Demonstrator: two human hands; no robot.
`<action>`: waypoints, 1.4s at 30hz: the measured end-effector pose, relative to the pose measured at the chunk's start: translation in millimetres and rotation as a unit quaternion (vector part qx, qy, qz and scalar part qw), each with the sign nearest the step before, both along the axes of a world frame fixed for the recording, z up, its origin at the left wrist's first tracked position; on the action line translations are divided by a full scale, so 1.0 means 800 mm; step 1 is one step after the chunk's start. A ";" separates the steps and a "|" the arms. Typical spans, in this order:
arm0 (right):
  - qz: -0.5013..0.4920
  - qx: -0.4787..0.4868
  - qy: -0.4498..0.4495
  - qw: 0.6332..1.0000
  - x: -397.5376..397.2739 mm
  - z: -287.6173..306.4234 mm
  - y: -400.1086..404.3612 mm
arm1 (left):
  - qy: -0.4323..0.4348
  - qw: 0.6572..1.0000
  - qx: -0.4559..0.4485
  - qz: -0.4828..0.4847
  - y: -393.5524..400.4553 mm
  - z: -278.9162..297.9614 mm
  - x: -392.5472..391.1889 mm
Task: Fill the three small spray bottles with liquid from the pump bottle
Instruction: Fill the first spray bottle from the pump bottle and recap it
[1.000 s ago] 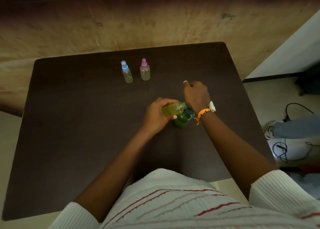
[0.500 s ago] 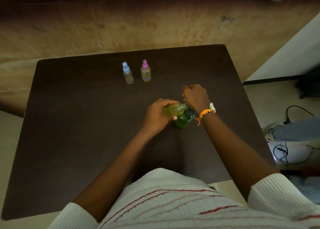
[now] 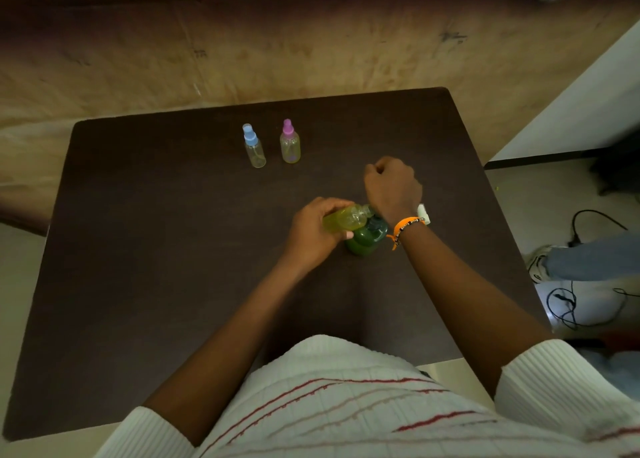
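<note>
Gripping the uncapped spray bottle point(image 3: 346, 218) in our left hand point(image 3: 317, 231), we have fingers and thumb curled round its body, and it lies tilted almost on its side with its open neck toward the pump bottle point(image 3: 367, 238), just above that bottle's shoulder. Our right hand point(image 3: 393, 187) is over the pump bottle's top with its fingers curled; the pump head itself is hidden beneath the wrist, so we cannot tell whether that grip presses the pump, pinches something small or holds nothing.

To do this step well, we judge that the neck should sit right under the spout before each press, the small bottle tipped no further than needed so the liquid does not run back out, and the presses kept short while we watch the level.

Going left to right across the dark surface point(image 3: 156, 250): the blue-capped bottle point(image 3: 254, 148) stands upright and capped at the far side, its clear body showing a pale yellowish tint. Just beside it, apart, the pink-capped bottle point(image 3: 290, 144) stands upright and capped, with a similar tint. How full either one is we cannot tell. The bottle in our left hand looks yellow-green along most of its length, seemingly well filled. The pump bottle is dark green and stands on the surface; its level cannot be read. A small white object point(image 3: 424, 213) lies beside our right wrist, possibly the missing cap.
</note>
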State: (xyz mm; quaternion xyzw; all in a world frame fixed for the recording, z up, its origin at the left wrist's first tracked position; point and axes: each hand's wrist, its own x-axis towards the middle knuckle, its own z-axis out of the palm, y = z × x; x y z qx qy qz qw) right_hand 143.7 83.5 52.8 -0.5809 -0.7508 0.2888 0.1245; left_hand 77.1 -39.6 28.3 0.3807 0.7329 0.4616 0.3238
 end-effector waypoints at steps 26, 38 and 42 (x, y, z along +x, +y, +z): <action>-0.042 -0.050 0.008 0.998 0.000 -0.001 -0.004 | -0.011 1.000 0.002 0.005 -0.002 0.003 -0.001; -0.009 -0.034 -0.028 0.999 -0.004 0.003 0.002 | -0.025 1.000 -0.004 0.004 0.002 0.009 -0.004; 0.005 -0.086 -0.055 0.995 -0.005 0.000 0.005 | -0.028 1.000 0.006 0.005 0.001 0.009 -0.004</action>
